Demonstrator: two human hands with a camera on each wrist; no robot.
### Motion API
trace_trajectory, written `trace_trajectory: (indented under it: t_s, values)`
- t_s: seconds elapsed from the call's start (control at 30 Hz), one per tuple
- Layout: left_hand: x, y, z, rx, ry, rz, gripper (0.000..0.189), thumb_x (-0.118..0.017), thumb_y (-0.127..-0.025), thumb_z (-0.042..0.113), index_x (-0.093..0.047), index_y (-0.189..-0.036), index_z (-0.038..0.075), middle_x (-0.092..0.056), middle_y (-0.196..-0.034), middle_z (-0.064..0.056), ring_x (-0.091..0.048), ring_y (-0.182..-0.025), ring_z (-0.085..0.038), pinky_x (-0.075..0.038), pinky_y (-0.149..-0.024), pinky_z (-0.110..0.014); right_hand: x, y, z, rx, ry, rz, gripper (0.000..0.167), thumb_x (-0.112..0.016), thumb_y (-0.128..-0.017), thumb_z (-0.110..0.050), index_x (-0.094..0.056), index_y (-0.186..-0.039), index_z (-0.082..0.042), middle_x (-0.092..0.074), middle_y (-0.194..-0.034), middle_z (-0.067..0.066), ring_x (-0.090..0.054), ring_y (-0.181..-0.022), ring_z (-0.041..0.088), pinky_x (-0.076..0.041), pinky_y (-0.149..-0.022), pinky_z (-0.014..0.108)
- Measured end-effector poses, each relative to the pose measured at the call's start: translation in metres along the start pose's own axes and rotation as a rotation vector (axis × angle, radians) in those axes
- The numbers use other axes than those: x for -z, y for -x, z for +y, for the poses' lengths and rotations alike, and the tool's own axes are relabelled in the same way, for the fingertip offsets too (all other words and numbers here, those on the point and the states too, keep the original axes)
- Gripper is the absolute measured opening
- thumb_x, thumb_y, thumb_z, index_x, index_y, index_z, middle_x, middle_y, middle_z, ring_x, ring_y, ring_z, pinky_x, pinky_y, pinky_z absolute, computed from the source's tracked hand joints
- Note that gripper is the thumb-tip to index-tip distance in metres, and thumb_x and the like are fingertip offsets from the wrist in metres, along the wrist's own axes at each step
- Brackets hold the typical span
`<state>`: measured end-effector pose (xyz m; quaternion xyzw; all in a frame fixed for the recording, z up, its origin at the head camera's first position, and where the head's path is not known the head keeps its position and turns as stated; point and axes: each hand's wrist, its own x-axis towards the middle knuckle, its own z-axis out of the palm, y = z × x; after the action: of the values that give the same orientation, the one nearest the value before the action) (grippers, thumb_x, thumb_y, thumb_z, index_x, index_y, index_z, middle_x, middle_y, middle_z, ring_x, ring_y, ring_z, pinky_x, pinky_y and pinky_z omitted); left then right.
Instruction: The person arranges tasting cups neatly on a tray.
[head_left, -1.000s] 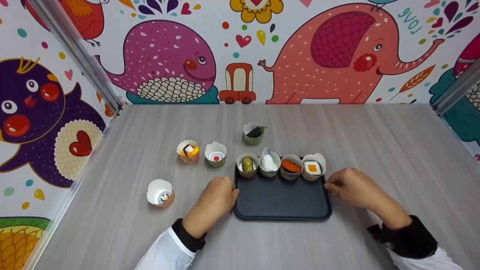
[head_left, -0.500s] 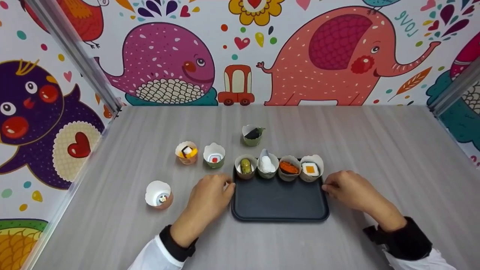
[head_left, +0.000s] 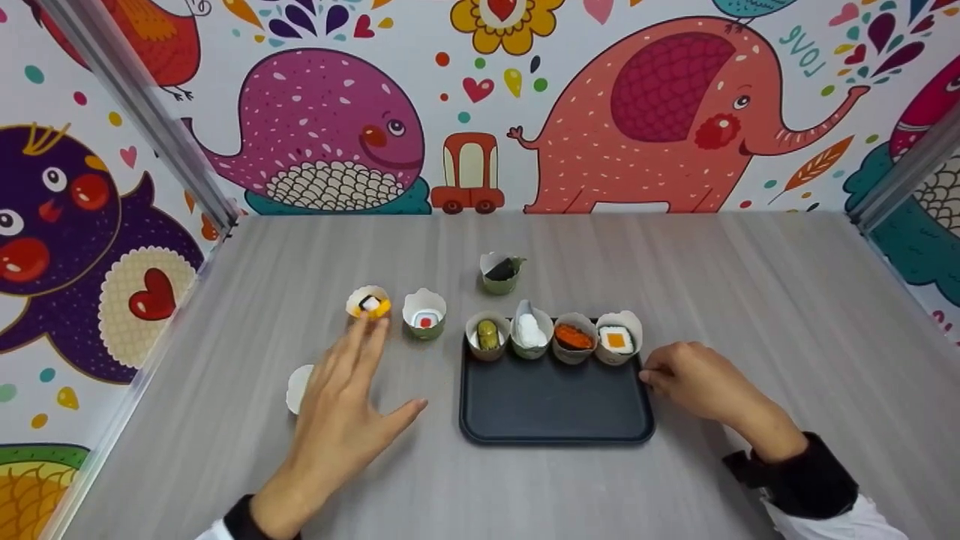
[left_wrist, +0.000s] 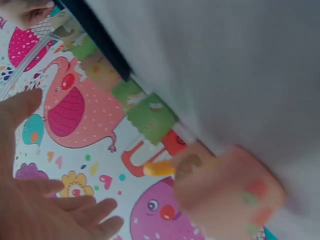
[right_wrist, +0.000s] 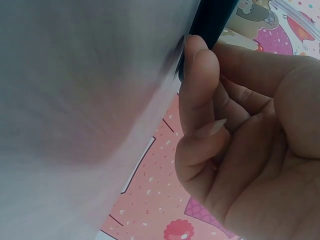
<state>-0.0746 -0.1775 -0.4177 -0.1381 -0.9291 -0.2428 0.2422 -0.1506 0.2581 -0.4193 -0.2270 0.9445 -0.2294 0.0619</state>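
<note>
My right hand [head_left: 701,381] pinches the right edge of a dark rectangular tray [head_left: 555,409]; the right wrist view has its curled fingers [right_wrist: 200,75] at the tray rim [right_wrist: 212,25]. Across the tray's far side stand paper cups holding toy sushi: a green roll [head_left: 487,335], a white piece [head_left: 529,330], an orange-topped piece [head_left: 574,337] and a white square with an orange centre [head_left: 616,340]. Spread and holding nothing, my left hand [head_left: 337,409] hovers over the table at left. Its fingertips overlap the cup with yellow-and-white sushi [head_left: 368,302], and it partly hides a white-lined cup [head_left: 298,388].
A green cup with a red-centred piece [head_left: 424,319] stands left of the tray. Farther back is a green cup with a dark piece [head_left: 500,271]. Cartoon-printed walls [head_left: 637,112] border the grey table [head_left: 750,277] at the back and sides.
My left hand has let go of the tray's left edge, moved left and spread its fingers over the cups there. The right hand keeps its hold on the tray.
</note>
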Motion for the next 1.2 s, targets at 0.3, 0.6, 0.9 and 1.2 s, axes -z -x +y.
trace_trajectory:
  t_s: [0.3, 0.6, 0.9, 1.2]
  values:
    - [0.02, 0.013, -0.025, 0.232, -0.153, -0.245, 0.131, -0.096, -0.068, 0.05, -0.023, -0.165, 0.003, -0.011, -0.17, -0.03, -0.023, -0.15, -0.055, -0.02, -0.118, -0.07, 0.001, 0.002, 0.001, -0.007, 0.003, -0.002, 0.017, -0.073, -0.095, -0.004, -0.07, -0.08, -0.012, -0.055, -0.068, -0.011, -0.048, -0.061, 0.005, -0.041, -0.058, 0.028]
    - [0.028, 0.019, -0.045, 0.433, -0.06, -0.273, 0.139, -0.096, -0.068, 0.05, -0.012, -0.164, -0.004, -0.015, -0.166, -0.037, -0.036, -0.139, -0.061, -0.04, -0.1, -0.074, 0.001, 0.003, 0.002, -0.013, -0.023, -0.011, 0.018, -0.073, -0.095, -0.004, -0.069, -0.079, -0.012, -0.054, -0.067, -0.011, -0.047, -0.06, 0.005, -0.04, -0.057, 0.027]
    - [0.033, 0.012, -0.056, 0.554, 0.041, -0.352, 0.117, -0.096, -0.07, 0.029, -0.026, -0.155, -0.012, -0.043, -0.145, -0.038, -0.051, -0.125, -0.056, -0.043, -0.098, -0.069, 0.001, 0.002, 0.001, -0.02, -0.028, -0.016, 0.017, -0.073, -0.095, -0.004, -0.07, -0.081, -0.011, -0.055, -0.068, -0.01, -0.048, -0.061, 0.006, -0.041, -0.058, 0.027]
    - [0.032, 0.007, -0.067, 0.595, 0.106, -0.377, 0.085, -0.092, -0.073, 0.014, -0.045, -0.138, -0.012, -0.062, -0.121, -0.035, -0.062, -0.106, -0.045, -0.049, -0.088, -0.06, 0.001, -0.001, 0.0, -0.007, -0.032, -0.022, 0.018, -0.072, -0.095, -0.004, -0.07, -0.079, -0.011, -0.054, -0.067, -0.01, -0.048, -0.06, 0.006, -0.041, -0.057, 0.028]
